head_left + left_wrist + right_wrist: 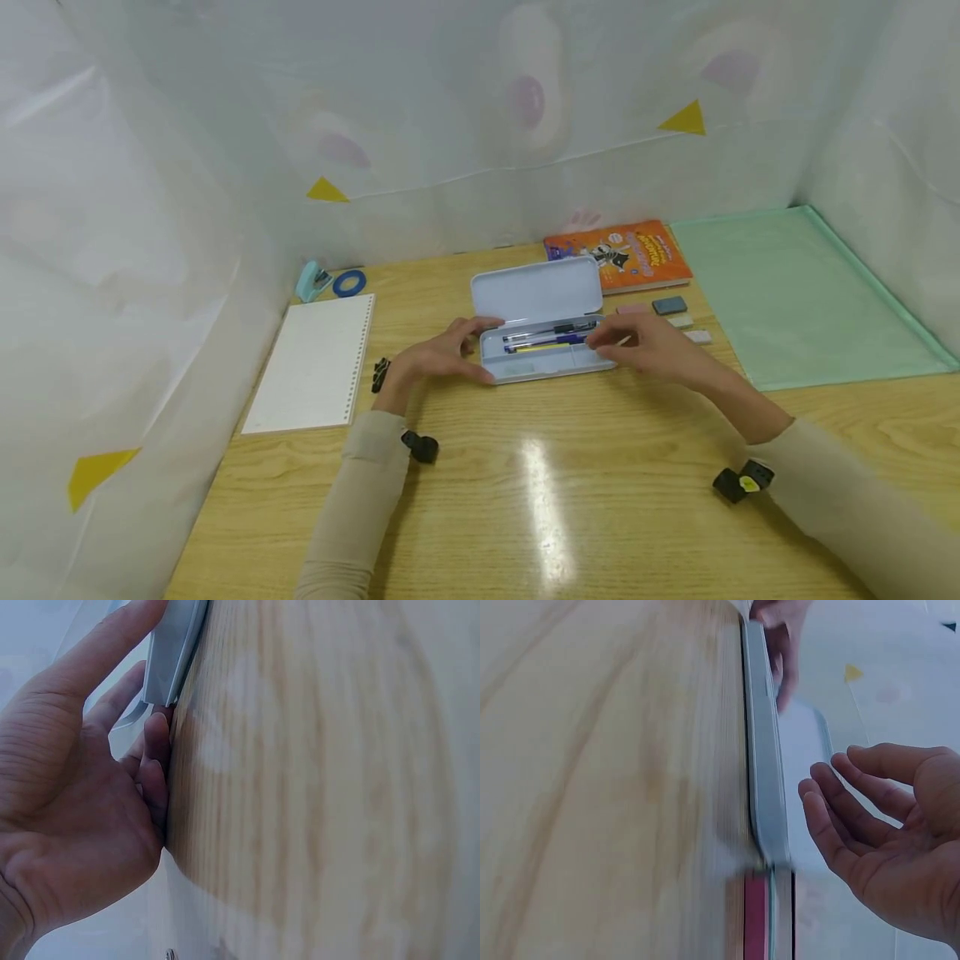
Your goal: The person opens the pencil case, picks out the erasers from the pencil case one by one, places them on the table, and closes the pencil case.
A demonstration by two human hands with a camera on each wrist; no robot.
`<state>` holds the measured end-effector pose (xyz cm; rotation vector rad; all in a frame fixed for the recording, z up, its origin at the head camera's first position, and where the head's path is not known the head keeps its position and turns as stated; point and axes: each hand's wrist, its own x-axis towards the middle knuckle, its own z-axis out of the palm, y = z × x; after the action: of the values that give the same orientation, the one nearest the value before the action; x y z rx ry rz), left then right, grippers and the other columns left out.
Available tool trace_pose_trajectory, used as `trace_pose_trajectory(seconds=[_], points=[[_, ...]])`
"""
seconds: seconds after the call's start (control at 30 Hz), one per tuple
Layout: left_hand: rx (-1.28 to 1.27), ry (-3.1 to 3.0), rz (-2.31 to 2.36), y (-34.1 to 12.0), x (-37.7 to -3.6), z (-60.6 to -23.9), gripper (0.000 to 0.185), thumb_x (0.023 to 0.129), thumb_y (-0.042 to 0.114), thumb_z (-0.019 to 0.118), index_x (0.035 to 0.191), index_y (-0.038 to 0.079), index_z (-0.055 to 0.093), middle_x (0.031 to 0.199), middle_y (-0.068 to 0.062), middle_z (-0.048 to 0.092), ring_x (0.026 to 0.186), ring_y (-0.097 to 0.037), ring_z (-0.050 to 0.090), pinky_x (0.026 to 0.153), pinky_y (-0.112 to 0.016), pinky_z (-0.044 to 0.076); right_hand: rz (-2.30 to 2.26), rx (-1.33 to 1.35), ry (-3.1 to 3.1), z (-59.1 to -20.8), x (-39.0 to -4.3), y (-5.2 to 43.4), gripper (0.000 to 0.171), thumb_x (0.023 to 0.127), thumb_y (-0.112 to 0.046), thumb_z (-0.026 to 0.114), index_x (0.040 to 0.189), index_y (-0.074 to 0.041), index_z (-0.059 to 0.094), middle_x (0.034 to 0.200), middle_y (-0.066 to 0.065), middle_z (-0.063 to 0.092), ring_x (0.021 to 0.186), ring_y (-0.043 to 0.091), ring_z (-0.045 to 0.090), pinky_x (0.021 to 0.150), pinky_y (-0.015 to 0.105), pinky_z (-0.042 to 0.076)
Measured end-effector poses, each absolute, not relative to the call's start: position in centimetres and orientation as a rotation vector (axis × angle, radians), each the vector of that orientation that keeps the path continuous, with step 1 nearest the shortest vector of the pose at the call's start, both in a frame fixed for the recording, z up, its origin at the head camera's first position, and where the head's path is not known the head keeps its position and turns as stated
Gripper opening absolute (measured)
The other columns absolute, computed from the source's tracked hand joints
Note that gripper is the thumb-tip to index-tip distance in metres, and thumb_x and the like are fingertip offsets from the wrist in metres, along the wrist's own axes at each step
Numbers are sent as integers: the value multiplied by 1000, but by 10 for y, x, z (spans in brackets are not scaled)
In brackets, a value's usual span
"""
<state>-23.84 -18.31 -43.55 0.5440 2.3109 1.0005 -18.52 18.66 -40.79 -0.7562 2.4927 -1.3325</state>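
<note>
A light blue pencil case (536, 293) lies on the table with its lid tipped back. Pens (551, 335) with black and blue parts and a yellow stick (542, 347) lie in its rear compartment. My left hand (438, 352) grips the case's left end, thumb at the front corner and index finger at the hinge side; the left wrist view shows the thumb along the case wall (166, 664). Above the case's right end hovers my right hand (648, 346), fingers loosely bent. Nothing shows between those fingers (840, 806) in the right wrist view.
Several erasers (669, 306) sit right of the case, before an orange book (645, 254). A green mat (817, 300) covers the right side. On the left are a notepad (311, 362), black clips (380, 374), blue tape (348, 283) and a stapler (309, 282).
</note>
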Motion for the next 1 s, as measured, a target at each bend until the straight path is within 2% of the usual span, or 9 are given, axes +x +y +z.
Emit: trace_pose_trajectory(seconds=[0.1, 0.23, 0.43, 0.73, 1.0], points=[[543, 2313, 999, -183, -239, -436, 91, 83, 31, 89, 158, 41, 37, 141, -8, 37, 123, -28, 39, 106, -46, 36, -1265, -860, 2494, -412, -190, 161, 20, 101, -8, 68, 119, -3, 73, 115, 9, 74, 104, 21, 68, 88, 36, 55], [545, 2316, 989, -183, -239, -438, 91, 83, 33, 89, 158, 42, 37, 143, -7, 36, 124, -27, 39, 107, -46, 36, -1168, -914, 2487, -418, -195, 130, 24, 99, -10, 70, 122, -5, 74, 119, 9, 73, 102, 21, 67, 89, 42, 54], [558, 2315, 997, -184, -240, -439, 91, 84, 31, 89, 158, 41, 37, 143, -7, 35, 122, -27, 40, 105, -45, 37, -1021, -1038, 2485, -421, -196, 98, 28, 99, -12, 69, 124, -1, 73, 121, 12, 74, 112, 28, 68, 97, 46, 53], [546, 2312, 1006, -183, -238, -437, 92, 84, 30, 89, 159, 39, 37, 142, -8, 35, 121, -26, 39, 104, -44, 37, -1050, -1089, 2597, -426, -193, 80, 20, 93, 1, 69, 113, 0, 74, 111, 12, 74, 107, 29, 68, 97, 47, 52], [534, 2301, 1027, -182, -237, -436, 91, 84, 28, 89, 158, 40, 37, 141, -7, 34, 118, -25, 38, 101, -42, 36, -1017, -1036, 2641, -427, -192, 72, 23, 92, 5, 67, 114, 4, 74, 110, 15, 73, 105, 31, 66, 97, 47, 52]])
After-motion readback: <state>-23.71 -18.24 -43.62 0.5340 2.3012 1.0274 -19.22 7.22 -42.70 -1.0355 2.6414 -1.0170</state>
